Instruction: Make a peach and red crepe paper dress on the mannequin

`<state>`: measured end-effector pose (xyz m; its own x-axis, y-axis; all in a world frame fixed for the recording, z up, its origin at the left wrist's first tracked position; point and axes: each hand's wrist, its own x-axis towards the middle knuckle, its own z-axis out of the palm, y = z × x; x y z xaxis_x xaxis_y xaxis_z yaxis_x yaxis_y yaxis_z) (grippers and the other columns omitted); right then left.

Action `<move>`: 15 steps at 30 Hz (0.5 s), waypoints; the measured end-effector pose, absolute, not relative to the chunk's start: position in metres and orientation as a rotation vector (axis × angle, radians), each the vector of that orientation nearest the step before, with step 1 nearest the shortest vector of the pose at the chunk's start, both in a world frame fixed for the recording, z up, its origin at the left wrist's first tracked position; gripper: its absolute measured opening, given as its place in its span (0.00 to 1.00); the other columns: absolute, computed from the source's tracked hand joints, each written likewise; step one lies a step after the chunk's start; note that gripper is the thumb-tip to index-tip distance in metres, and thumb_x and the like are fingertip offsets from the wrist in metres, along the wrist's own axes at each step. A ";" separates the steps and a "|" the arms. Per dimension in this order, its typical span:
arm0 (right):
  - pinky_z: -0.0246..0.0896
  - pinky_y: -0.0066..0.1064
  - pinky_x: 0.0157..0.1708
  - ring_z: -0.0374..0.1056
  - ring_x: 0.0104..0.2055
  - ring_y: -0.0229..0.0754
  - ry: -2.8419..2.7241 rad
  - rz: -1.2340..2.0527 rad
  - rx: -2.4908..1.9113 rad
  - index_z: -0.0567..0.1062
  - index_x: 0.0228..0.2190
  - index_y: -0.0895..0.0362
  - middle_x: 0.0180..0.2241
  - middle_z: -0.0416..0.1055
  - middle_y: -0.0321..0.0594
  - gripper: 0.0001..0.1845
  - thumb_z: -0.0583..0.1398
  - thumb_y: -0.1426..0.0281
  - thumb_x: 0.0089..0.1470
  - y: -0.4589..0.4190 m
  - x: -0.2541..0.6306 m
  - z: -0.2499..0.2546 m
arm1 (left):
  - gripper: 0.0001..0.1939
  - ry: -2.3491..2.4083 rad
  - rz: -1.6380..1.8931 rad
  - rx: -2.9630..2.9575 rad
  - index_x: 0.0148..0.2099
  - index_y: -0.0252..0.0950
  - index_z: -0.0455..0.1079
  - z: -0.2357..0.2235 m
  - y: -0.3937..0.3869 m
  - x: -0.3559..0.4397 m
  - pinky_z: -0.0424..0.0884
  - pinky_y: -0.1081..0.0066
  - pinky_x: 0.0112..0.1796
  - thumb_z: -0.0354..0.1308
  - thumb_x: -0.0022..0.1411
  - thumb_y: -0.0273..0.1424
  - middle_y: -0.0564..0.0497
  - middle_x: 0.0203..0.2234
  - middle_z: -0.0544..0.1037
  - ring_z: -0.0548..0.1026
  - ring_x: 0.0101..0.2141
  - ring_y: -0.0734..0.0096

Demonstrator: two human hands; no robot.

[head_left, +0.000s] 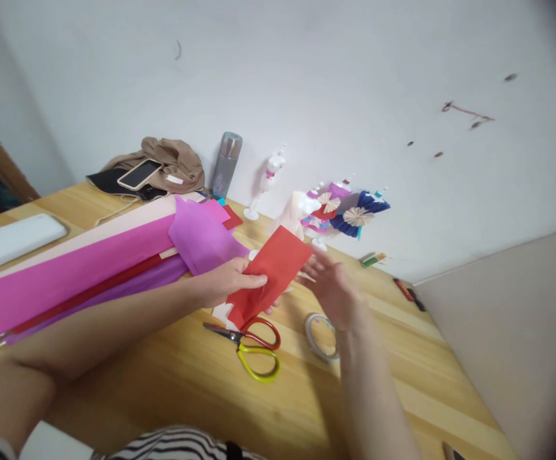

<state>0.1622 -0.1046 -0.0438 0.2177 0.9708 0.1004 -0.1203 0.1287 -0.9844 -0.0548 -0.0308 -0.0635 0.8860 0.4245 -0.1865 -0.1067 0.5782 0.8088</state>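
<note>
A smooth white wall point(306, 76), marked at the right, rises behind our pale, streaky-grained wood table point(402, 358). Across its left side we have long, flat pink, red and purple strips point(76, 268), near crumpled brown cloth point(177, 160) and a grey, cylindrical flask point(225, 167). Small white forms point(274, 166) stand by the wall, some in pleated dress. Our left hand point(233, 281) pinches a thin red sheet point(285, 255) above the table; our right hand point(332, 287) is loosely open beside it, contact unclear. Nearer us lie loop-handled scissors point(246, 345) and a round tape roll point(310, 332).
</note>
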 end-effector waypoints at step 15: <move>0.71 0.42 0.45 0.74 0.47 0.48 -1.293 0.344 -1.383 0.76 0.48 0.51 0.48 0.77 0.46 0.27 0.70 0.60 0.45 -0.102 0.140 -0.059 | 0.10 0.724 0.402 1.464 0.38 0.30 0.72 -0.067 -0.031 -0.049 0.66 0.73 0.30 0.55 0.62 0.33 0.51 0.26 0.76 0.72 0.26 0.72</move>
<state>0.1404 -0.1023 -0.0587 0.3490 0.8178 0.4576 0.4826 0.2618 -0.8358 -0.0486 -0.0309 -0.0666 0.7307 0.6537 -0.1969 0.1790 0.0948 0.9793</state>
